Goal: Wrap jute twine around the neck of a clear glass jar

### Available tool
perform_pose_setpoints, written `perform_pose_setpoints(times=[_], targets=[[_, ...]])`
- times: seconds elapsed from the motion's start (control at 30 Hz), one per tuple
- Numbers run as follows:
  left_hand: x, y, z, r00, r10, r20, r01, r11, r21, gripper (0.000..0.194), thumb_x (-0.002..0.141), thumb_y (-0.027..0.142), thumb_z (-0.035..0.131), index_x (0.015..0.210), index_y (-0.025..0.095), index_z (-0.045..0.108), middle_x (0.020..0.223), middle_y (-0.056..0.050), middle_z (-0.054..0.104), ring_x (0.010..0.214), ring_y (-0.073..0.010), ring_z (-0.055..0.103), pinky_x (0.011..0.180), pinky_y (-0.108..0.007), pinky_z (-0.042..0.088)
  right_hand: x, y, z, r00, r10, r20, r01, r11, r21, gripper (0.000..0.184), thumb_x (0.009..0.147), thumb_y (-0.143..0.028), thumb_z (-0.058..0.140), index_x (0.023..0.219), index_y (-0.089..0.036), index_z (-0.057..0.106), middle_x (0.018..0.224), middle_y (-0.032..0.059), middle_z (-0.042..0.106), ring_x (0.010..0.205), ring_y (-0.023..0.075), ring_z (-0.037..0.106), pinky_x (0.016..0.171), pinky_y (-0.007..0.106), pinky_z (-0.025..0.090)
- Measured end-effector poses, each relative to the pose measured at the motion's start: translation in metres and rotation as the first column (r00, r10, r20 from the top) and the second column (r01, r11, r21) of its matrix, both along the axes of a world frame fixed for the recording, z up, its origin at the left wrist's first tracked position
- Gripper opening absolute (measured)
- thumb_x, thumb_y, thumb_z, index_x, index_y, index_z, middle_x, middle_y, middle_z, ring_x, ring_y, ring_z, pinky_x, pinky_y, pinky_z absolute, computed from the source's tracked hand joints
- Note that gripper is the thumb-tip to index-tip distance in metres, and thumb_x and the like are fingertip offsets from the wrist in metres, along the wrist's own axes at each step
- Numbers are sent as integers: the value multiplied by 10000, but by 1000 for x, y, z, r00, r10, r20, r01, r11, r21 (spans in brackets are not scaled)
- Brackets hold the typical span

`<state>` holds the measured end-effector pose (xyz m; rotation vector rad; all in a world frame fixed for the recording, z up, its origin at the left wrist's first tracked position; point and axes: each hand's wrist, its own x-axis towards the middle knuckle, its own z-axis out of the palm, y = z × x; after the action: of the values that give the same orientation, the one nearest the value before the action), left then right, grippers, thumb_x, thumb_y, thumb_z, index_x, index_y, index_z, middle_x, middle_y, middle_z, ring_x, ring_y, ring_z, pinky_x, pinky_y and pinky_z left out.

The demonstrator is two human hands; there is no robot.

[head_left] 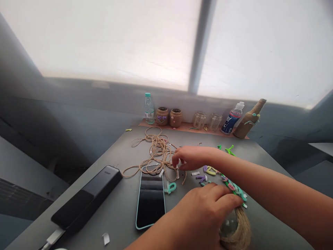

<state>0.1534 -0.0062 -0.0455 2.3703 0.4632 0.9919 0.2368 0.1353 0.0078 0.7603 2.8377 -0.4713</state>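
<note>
My left hand [208, 208] is wrapped over a glass jar [235, 227] partly wound with jute twine, at the table's near right. My right hand [189, 158] reaches across to the middle of the table and pinches a small white scrap beside the loose tangle of jute twine [157, 149]. Colourful pipe-cleaner shapes [208, 171] lie between the two hands, and a teal one [171, 188] lies next to a dark-screened phone [151, 199].
A black power bank [87, 199] with a cable lies at the near left. Along the back ledge stand a water bottle [149, 109], two twine-wrapped jars [169, 117], two clear jars [206, 121], a blue bottle [232, 118] and a twine-wrapped bottle [249, 119]. White scraps dot the grey table [117, 222].
</note>
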Motion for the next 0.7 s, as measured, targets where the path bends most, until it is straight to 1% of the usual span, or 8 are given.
perform_pose_setpoints(times=[0.1,0.23,0.33,0.43,0.5,0.57,0.63,0.7], targets=[[1,0,0,1000,-6,6,6,1000,-7,761,676,349,839,1362,201,544,1241,-118,697,1090,-321,673,985,-395,551,18,-8,-4,999,34,19,-32,997,-75,144,770,-190,799,909,-218,780,935,18,698,746,155,645,658,246,482],[0,-1,4,1000,-6,8,6,1000,-23,730,705,391,805,1356,193,538,1253,-137,698,1098,-319,673,969,-391,551,32,-16,-12,997,6,-73,-10,999,-49,36,836,-167,741,856,-192,755,1002,46,685,876,182,647,809,289,521],[0,-1,7,1000,10,2,-10,1000,-21,713,712,413,801,1342,192,551,1238,-133,700,1079,-312,683,973,-388,554,31,-10,6,976,-74,-206,81,996,25,69,883,-131,673,910,-183,711,943,42,705,814,172,644,752,290,533],[-1,-1,8,1000,12,-4,-12,999,-36,707,714,453,813,1326,196,570,1229,-125,703,1075,-302,688,1000,-386,544,25,9,58,885,-191,-424,263,957,118,121,983,-127,525,987,-145,645,860,33,721,710,136,645,649,255,512],[-2,-1,8,1000,5,6,-5,998,-64,718,711,516,819,1314,203,584,1243,-125,700,1079,-292,689,1007,-376,539,21,24,105,779,-212,-590,373,913,165,195,1033,-134,400,1076,-124,591,940,33,729,808,118,671,656,212,493],[-2,0,8,999,5,31,-2,995,-98,737,699,553,826,1304,204,594,1249,-130,698,1087,-287,686,1008,-368,536,19,33,151,536,-158,-829,507,846,166,288,1027,-125,292,1139,-79,553,994,17,746,873,93,695,621,167,439],[-1,1,8,998,13,54,-6,992,-124,741,684,549,839,1294,201,601,1246,-129,696,1091,-279,683,1004,-357,536,17,35,188,362,-87,-928,515,849,121,310,972,-218,377,1146,-21,543,1010,18,772,938,108,701,608,166,419],[-1,1,8,998,30,63,-21,990,-137,753,672,544,848,1291,194,601,1235,-128,699,1083,-276,688,997,-356,543,17,30,213,418,-141,-898,488,868,91,315,893,-261,446,979,2,596,897,23,795,985,169,701,600,185,427]])
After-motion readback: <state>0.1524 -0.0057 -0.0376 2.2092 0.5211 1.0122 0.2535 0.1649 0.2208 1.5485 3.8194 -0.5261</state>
